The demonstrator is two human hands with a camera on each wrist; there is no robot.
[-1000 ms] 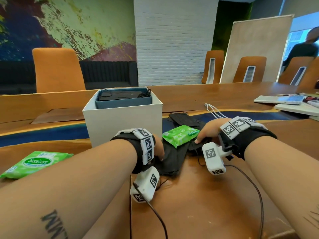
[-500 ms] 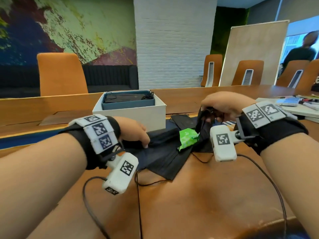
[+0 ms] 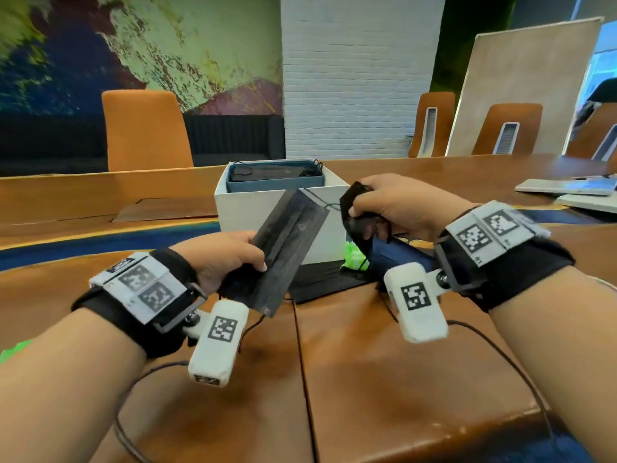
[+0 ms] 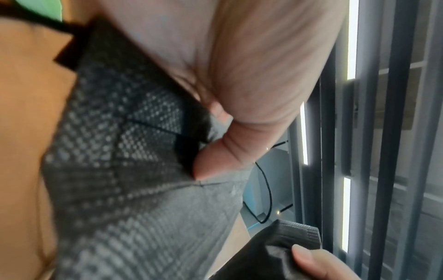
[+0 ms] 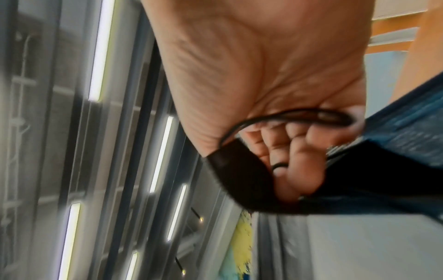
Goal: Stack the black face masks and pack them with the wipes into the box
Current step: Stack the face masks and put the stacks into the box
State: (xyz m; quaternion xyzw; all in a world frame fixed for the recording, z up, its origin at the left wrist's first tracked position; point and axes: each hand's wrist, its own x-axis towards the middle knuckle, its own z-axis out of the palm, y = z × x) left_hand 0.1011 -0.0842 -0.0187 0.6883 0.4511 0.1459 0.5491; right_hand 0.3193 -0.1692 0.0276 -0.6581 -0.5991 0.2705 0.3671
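My left hand (image 3: 233,259) pinches a black face mask (image 3: 283,245) near its lower end and holds it tilted above the table; the left wrist view shows the thumb (image 4: 215,161) pressed on the mask's weave (image 4: 124,170). My right hand (image 3: 384,208) grips another black mask (image 3: 357,215), bunched up, with its ear loop (image 5: 275,117) across the palm. Behind both stands the white box (image 3: 243,212) with a blue tray (image 3: 273,183) holding black masks. More black masks (image 3: 320,279) lie on the table by the box. A green wipes pack (image 3: 355,259) peeks out below my right hand.
A second green wipes pack (image 3: 13,352) shows at the far left edge. Papers and a tablet (image 3: 567,190) lie at the right of the wooden table (image 3: 384,379). Orange chairs (image 3: 143,128) stand behind it. Cables trail from both wrist cameras.
Both hands have risen off the table, each taking a black mask up with it. The left hand went from touching the pile to holding one mask; the wipes pack slid off beside the box.
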